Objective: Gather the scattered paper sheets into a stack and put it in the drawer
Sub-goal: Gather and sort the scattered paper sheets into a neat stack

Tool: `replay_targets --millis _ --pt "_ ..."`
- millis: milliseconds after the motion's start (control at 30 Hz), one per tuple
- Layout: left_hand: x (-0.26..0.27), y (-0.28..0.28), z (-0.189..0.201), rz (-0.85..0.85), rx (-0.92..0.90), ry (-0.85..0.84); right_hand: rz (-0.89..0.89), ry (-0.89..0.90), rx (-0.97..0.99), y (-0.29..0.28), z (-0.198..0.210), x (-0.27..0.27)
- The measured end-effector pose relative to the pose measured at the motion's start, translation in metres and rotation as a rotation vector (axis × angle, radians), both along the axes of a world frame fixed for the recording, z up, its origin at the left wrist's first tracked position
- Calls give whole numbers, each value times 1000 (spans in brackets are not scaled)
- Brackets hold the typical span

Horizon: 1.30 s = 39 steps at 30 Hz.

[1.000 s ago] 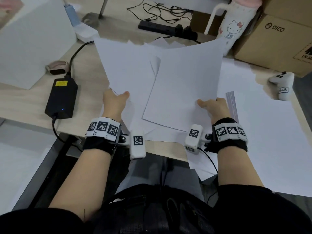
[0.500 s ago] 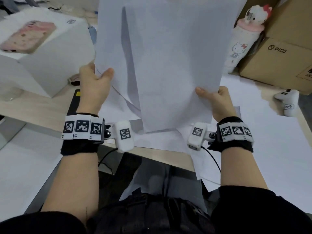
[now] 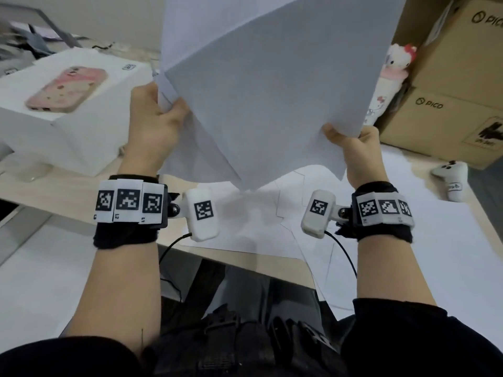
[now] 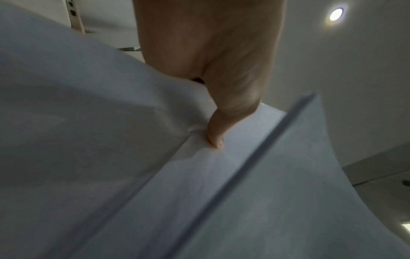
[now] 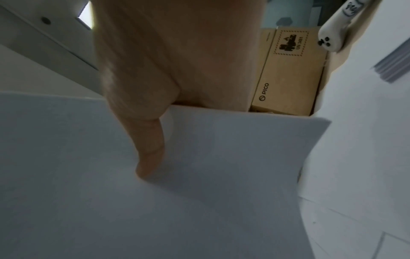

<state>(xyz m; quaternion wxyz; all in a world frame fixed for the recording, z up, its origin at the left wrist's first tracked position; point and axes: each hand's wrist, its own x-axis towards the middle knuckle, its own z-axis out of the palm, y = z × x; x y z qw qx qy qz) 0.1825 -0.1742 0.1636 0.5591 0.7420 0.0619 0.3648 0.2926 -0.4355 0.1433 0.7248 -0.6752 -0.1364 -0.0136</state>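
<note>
Several white paper sheets (image 3: 261,85) are held upright above the desk, fanned and uneven, one corner pointing down. My left hand (image 3: 155,118) grips their left edge, its thumb (image 4: 216,138) pressed on the paper (image 4: 111,175). My right hand (image 3: 351,145) pinches the lower right edge, thumb (image 5: 148,157) flat on the front sheet (image 5: 199,192). More loose sheets (image 3: 253,221) lie flat on the desk under the held ones and spread to the right (image 3: 435,254). No drawer is in view.
A white box (image 3: 62,131) with a pink phone (image 3: 65,89) on it stands at the left. Cardboard PICO boxes (image 3: 449,104) and a Hello Kitty bottle (image 3: 389,83) stand at the back right. A white controller (image 3: 450,182) lies near the right edge.
Both hands have lifted the sheets off the desk and stood them upright, raising them higher and turning them so one corner points down.
</note>
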Motion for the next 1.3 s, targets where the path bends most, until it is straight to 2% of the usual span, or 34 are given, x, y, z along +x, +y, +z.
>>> replay_targets --millis 133,300,400,633,800,933,1133,1300 --pt "6 -9 -12 -16 -84 -5 -21 -17 -47 -10 -11 2" --pt "19 -20 -34 55 -277 47 -46 62 -47 -23 -23 -1" --pt "25 -30 -44 13 -378 42 -55 119 -18 -31 -26 -2" --pt "31 -79 -56 -221 -430 62 -94 203 63 -31 -33 -6" --pt "34 -94 -69 -225 -503 74 -117 270 114 -34 -54 -9" --pt "38 -99 -68 -244 -485 93 -96 306 122 -37 -63 -10" --pt "39 -95 -62 -171 -435 46 -78 231 176 -41 -64 -4" --pt "36 -84 -53 -183 -420 -44 41 189 174 -40 -52 -1"
